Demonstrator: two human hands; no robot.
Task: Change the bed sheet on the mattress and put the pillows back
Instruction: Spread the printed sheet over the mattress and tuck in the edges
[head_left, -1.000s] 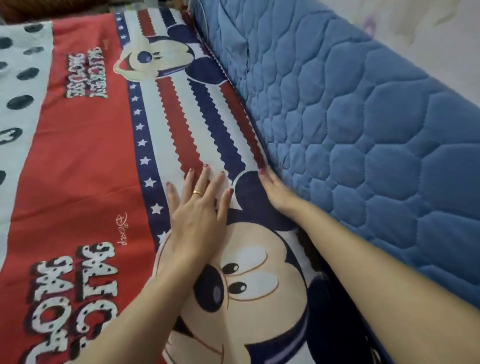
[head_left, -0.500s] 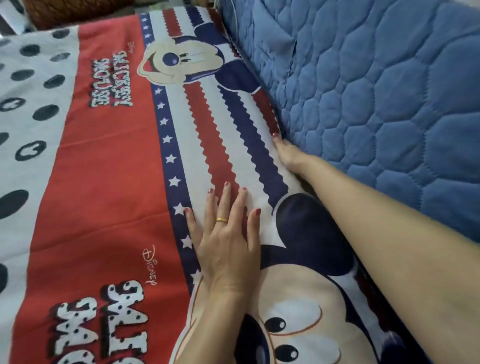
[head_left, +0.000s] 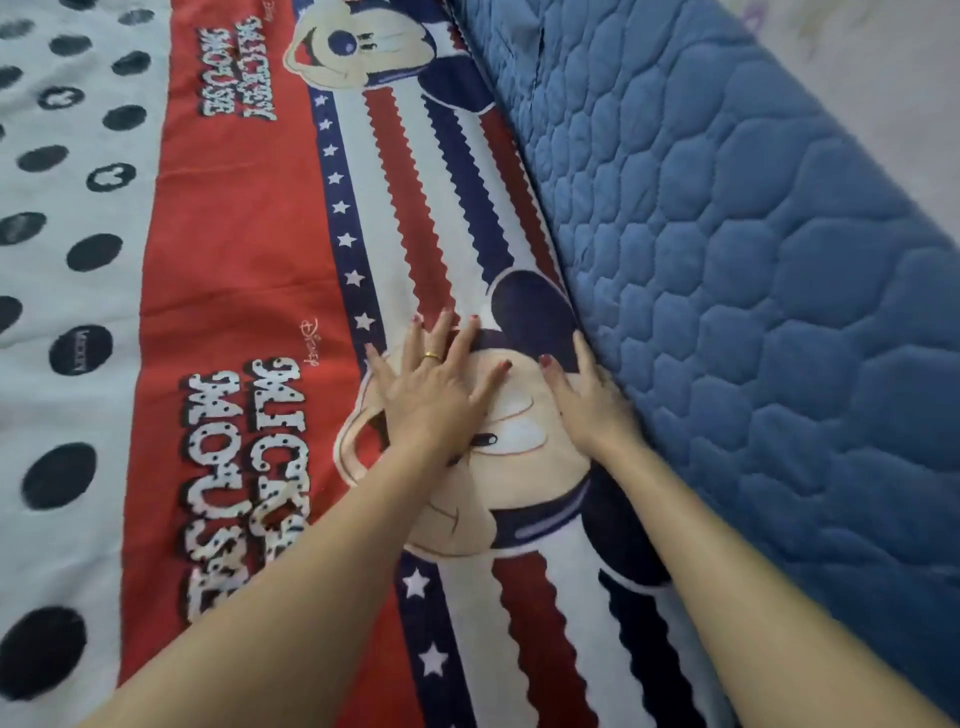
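Observation:
A printed bed sheet in red, white and navy, with cartoon mouse heads, stars and zigzag stripes, lies spread flat over the mattress. My left hand presses flat on a mouse face, fingers spread, a gold ring on one finger. My right hand lies flat beside it, fingers straight, at the seam where the sheet meets a blue quilted pad. Its outer fingers run into that seam and are partly hidden. No pillows are in view.
The blue quilted pad rises steeply along the right side of the sheet like a padded wall. A pale surface shows beyond it at the top right. The sheet's white part with black dots stretches to the left.
My right hand has drawn back along the seam from the striped part to beside the left hand. Both hands now lie on a mouse face print; the view has shifted along the bed.

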